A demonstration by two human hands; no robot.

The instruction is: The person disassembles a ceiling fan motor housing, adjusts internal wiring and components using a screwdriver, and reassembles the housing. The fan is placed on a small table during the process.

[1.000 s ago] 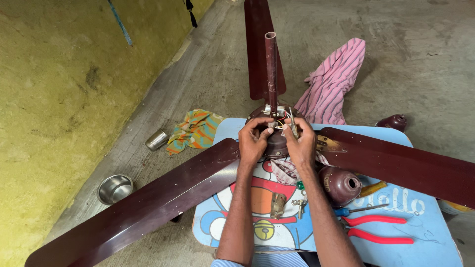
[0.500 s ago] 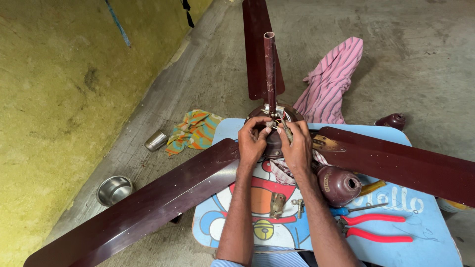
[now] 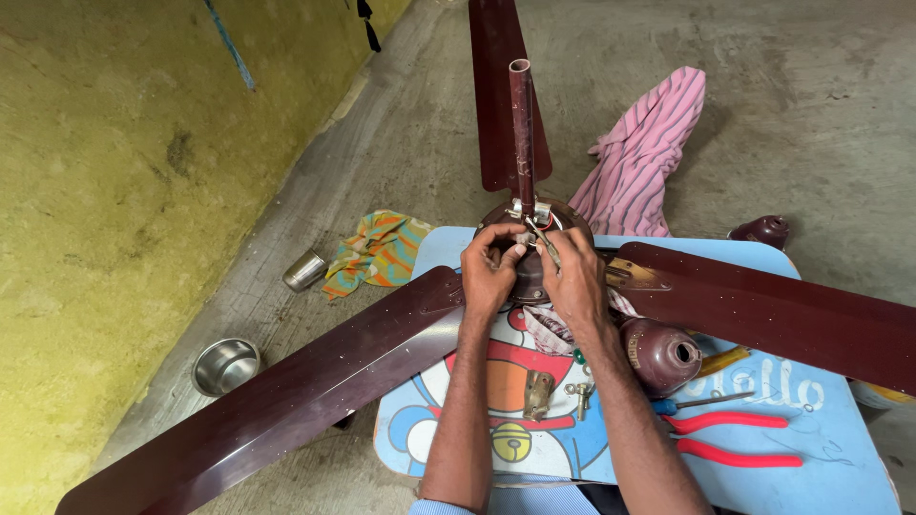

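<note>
Both hands have crept a little closer together around the base of the down rod since a moment ago, the right one sliding over toward the left. What they work at is the ceiling fan motor (image 3: 530, 250), a dark maroon hub lying on a low blue table (image 3: 840, 448) with its rod (image 3: 521, 133) standing upright. The left hand (image 3: 491, 265) pinches something small at the rod clamp; the right hand (image 3: 572, 277) is closed on a thin metal tool or pin there, though I cannot tell which. That hub looks heavy and rigid, best held by the motor body or the rod, never by the long blades (image 3: 286, 391), which would flex and lever it over; the glossy paint looks slippery. Beside the wrists lie a maroon canopy cup (image 3: 660, 355), a screwdriver (image 3: 701, 402), red pliers (image 3: 735, 448) and loose brackets. Farther out on the concrete floor sit a striped pink cloth (image 3: 641, 153), a colourful rag (image 3: 377, 250), a steel cup (image 3: 303, 271) and a steel bowl (image 3: 225, 364).
</note>
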